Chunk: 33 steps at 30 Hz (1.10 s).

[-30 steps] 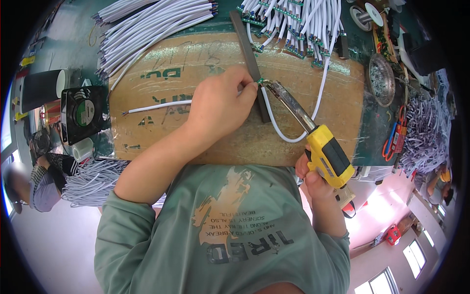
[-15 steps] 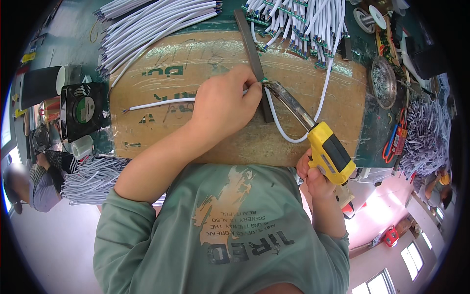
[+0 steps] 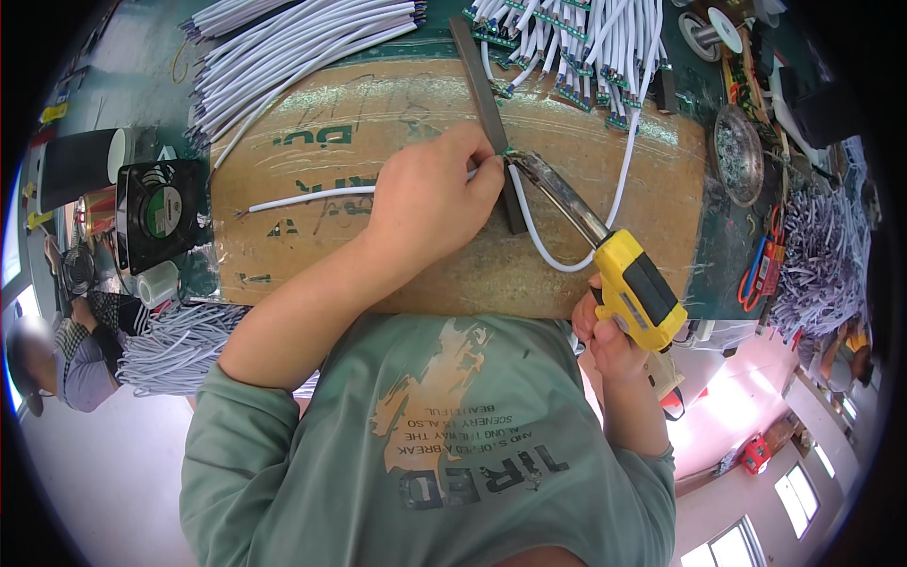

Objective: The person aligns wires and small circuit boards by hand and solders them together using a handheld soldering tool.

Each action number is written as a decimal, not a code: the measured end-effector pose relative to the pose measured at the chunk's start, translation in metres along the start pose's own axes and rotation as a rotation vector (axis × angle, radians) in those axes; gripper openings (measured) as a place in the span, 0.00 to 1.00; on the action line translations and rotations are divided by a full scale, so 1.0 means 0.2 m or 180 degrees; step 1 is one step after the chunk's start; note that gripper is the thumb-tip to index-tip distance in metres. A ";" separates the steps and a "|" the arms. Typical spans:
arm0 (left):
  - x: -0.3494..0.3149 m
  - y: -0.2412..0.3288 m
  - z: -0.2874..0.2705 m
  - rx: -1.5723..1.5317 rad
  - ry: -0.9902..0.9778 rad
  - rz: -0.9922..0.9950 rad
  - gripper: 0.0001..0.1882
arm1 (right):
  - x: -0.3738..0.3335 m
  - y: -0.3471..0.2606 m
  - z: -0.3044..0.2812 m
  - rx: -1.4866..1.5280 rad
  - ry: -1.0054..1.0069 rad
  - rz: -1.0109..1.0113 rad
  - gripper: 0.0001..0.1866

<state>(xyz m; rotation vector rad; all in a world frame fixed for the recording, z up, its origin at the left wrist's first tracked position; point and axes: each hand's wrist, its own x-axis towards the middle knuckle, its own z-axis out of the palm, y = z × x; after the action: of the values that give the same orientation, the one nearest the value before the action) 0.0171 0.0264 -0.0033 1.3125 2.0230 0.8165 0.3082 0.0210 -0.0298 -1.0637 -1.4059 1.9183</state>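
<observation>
My left hand point(image 3: 430, 194) is closed in a pinch on a white cable point(image 3: 312, 197), whose free end with bare wires points left. Its fingertips press against a dark flat bar point(image 3: 479, 80) lying across the board. At those fingertips sits a small green circuit board point(image 3: 508, 152), partly hidden. From there a second white cable point(image 3: 564, 268) loops to the right and up toward the far pile. Wrapped around the handle of a yellow and black soldering gun point(image 3: 639, 295) is my right hand point(image 3: 609, 345). The gun's tip meets the green board beside my left fingertips.
Far left lies a bundle of white cables point(image 3: 302, 47); far right, cables with green boards point(image 3: 586, 57). A black fan point(image 3: 161, 214) stands left. On the right are a solder spool point(image 3: 710, 36), a metal dish point(image 3: 739, 156) and pliers point(image 3: 767, 263). Other people sit at both sides.
Very little differs. Both hands and the soldering gun hold almost the same place, the gun's tip shifting slightly at the green board.
</observation>
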 end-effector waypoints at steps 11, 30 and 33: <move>0.00 0.00 0.00 -0.0009 -0.0020 0.0044 0.10 | 0.01 -0.01 0.01 0.0080 0.0011 0.0067 0.35; 0.00 0.00 0.00 -0.0034 -0.0044 0.0041 0.10 | 0.02 -0.04 0.03 0.0384 0.0005 0.0039 0.37; 0.00 0.00 0.00 -0.0036 -0.0053 0.0031 0.10 | 0.01 -0.02 0.02 0.0377 -0.0029 0.0057 0.35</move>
<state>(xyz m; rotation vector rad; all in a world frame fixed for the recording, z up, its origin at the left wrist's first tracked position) 0.0164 0.0265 -0.0040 1.3195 1.9980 0.8175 0.3044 0.0218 -0.0264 -1.0160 -1.2744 1.9949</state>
